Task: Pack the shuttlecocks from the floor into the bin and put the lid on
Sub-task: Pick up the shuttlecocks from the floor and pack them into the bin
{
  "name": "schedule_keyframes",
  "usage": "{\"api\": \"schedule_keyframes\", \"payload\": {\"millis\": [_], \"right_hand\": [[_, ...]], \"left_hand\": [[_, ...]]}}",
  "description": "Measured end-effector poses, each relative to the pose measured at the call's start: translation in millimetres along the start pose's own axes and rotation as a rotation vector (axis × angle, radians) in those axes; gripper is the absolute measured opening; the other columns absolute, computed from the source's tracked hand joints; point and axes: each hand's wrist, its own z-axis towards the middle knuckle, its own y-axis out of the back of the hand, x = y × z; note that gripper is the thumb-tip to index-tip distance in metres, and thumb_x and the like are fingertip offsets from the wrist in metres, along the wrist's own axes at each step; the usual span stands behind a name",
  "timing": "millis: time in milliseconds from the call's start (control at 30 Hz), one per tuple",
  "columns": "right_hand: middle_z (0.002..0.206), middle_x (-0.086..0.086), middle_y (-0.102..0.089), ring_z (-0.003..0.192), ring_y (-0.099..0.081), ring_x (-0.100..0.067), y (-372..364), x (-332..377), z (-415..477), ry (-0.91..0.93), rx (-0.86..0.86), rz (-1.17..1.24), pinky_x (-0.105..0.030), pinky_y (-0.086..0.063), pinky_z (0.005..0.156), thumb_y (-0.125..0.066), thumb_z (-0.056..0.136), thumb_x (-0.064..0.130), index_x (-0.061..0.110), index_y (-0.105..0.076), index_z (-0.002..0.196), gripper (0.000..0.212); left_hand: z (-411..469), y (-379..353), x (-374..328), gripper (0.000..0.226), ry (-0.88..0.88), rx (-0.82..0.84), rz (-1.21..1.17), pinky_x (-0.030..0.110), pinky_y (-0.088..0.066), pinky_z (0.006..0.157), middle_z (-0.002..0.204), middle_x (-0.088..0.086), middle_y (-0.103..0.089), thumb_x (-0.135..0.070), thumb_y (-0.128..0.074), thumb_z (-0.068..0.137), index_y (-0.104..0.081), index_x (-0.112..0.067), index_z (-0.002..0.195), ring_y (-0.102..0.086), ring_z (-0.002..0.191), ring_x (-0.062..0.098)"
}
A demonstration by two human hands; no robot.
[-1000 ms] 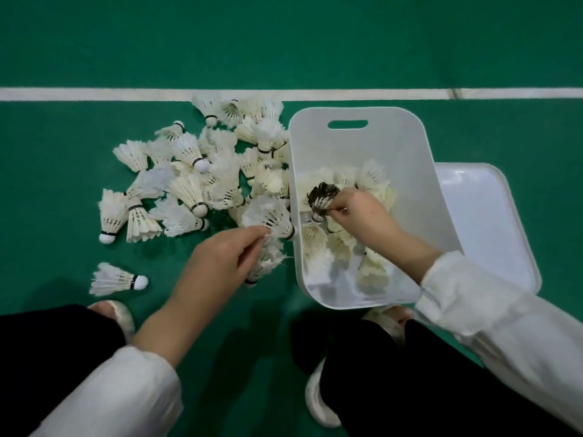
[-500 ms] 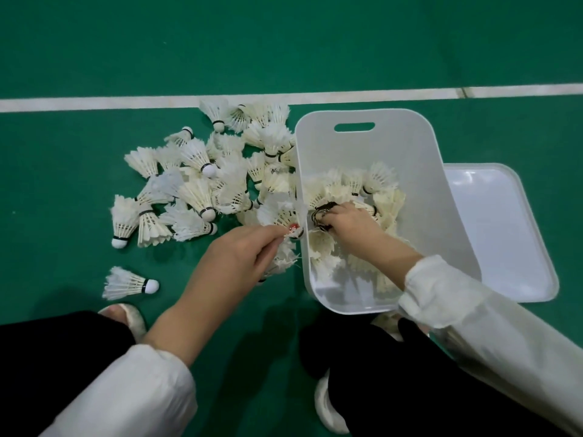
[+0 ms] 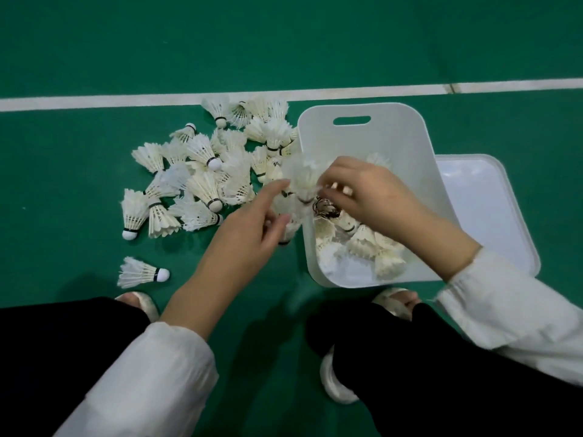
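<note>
Green court floor (image 3: 94, 52) with white line. White bin (image 3: 410, 146) stands partly filled with shuttlecocks; lid (image 3: 492, 216) lies flat just beside it, off. Loose shuttlecocks (image 3: 202, 171) remain heaped left of bin. Right hand (image 3: 369, 197) pinches a blurred shuttlecock (image 3: 303, 181) at the bin's left rim; left hand (image 3: 249, 234) beside it, fingers loosely spread, grip indeterminate.

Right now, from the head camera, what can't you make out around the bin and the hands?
- Shuttlecock between the hands: motion-blurred; which hand's grip holds it is unclear.
- Dark object in the bin: half hidden under the right hand, unidentifiable.
- Bin's contents: partly covered by the right forearm.
- Lid: its left part is behind the bin.
</note>
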Motion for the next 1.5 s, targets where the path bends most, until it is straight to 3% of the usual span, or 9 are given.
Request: {"api": "schedule_keyframes", "payload": {"millis": [100,200,367,733,867,1000,1100,1300,1500], "right_hand": [[0.099,0.001,-0.062,0.084,-0.058,-0.015,24,-28,-15,-0.237,-0.130,0.144,-0.033,-0.046,0.077,-0.056,0.090,0.027,0.017,-0.068,0.100,0.018],[0.105,-0.002,-0.066,0.087,-0.059,-0.016,15,-50,-32,-0.355,0.167,0.090,-0.031,-0.046,0.079,-0.060,0.088,0.026,0.016,-0.069,0.101,0.019],[0.106,-0.003,-0.061,0.085,-0.056,-0.013,-50,-56,-39,-0.213,0.550,0.100,-0.021,-0.037,0.074,-0.062,0.087,0.020,0.017,-0.069,0.107,0.021],[0.114,-0.010,-0.062,0.103,-0.059,-0.027,-124,-53,-17,-0.052,0.722,-0.258,-0.035,-0.049,0.086,-0.054,0.089,0.011,0.011,-0.066,0.113,0.027],[0.137,-0.004,-0.049,0.122,-0.050,-0.022,-91,-56,-18,-0.195,0.721,-0.084,-0.037,-0.043,0.100,-0.059,0.088,0.015,0.023,-0.039,0.140,0.056],[0.101,0.005,-0.063,0.093,-0.062,-0.017,-26,-42,-18,-0.250,0.223,0.142,-0.032,-0.049,0.080,-0.055,0.091,0.026,0.025,-0.049,0.128,0.037],[0.086,0.008,-0.059,0.076,-0.059,-0.012,18,-18,-25,-0.128,-0.008,0.331,-0.027,-0.048,0.072,-0.059,0.089,0.025,0.044,-0.031,0.136,0.058],[0.094,-0.005,-0.057,0.082,-0.059,-0.028,13,-14,-35,-0.038,0.047,0.014,-0.033,-0.040,0.068,-0.062,0.086,0.025,0.017,-0.067,0.104,0.021],[0.110,-0.006,-0.055,0.098,-0.058,-0.025,-9,-63,-52,-0.313,0.287,-0.056,-0.026,-0.035,0.074,-0.054,0.092,0.030,0.017,-0.066,0.113,0.027]], "left_hand": [[-4,9,-1,0.059,0.118,-0.037,-0.127,0.012,-0.043,0.065,0.085,-0.010,-0.055,-0.039,-0.052,0.090,-0.021,-0.028,0.139,-0.056,0.074,0.001],[-2,8,11,0.037,0.070,-0.094,-0.053,0.018,-0.043,0.073,0.091,-0.005,-0.055,-0.028,-0.063,0.086,-0.048,-0.018,0.118,-0.054,0.080,0.009],[4,-12,17,0.006,-0.009,-0.080,0.021,0.013,-0.037,0.070,0.089,-0.001,-0.054,-0.005,-0.063,0.084,-0.064,-0.009,0.089,-0.053,0.078,0.014],[9,-19,11,0.008,-0.024,-0.115,0.038,0.021,-0.045,0.075,0.093,-0.003,-0.051,-0.007,-0.063,0.085,-0.067,-0.010,0.092,-0.055,0.082,0.013],[14,-17,4,0.011,-0.050,-0.131,0.050,0.012,-0.037,0.075,0.092,-0.003,-0.052,-0.007,-0.063,0.085,-0.067,-0.010,0.094,-0.052,0.083,0.013],[20,-13,-6,0.010,-0.093,-0.150,0.021,0.020,-0.041,0.079,0.094,0.000,-0.054,-0.007,-0.061,0.086,-0.067,-0.008,0.094,-0.053,0.087,0.014],[25,-15,-16,0.010,-0.149,-0.152,0.022,0.011,-0.037,0.076,0.094,0.002,-0.055,-0.006,-0.062,0.085,-0.067,-0.008,0.093,-0.052,0.087,0.014],[27,-22,-39,0.017,-0.340,-0.060,0.017,0.019,-0.039,0.073,0.094,0.005,-0.057,-0.014,-0.058,0.084,-0.067,-0.008,0.098,-0.049,0.081,0.009],[25,-14,-31,0.031,-0.021,0.008,0.026,0.027,-0.047,0.079,0.117,-0.004,-0.049,-0.030,-0.051,0.092,-0.050,-0.022,0.122,-0.057,0.086,0.009]]}}
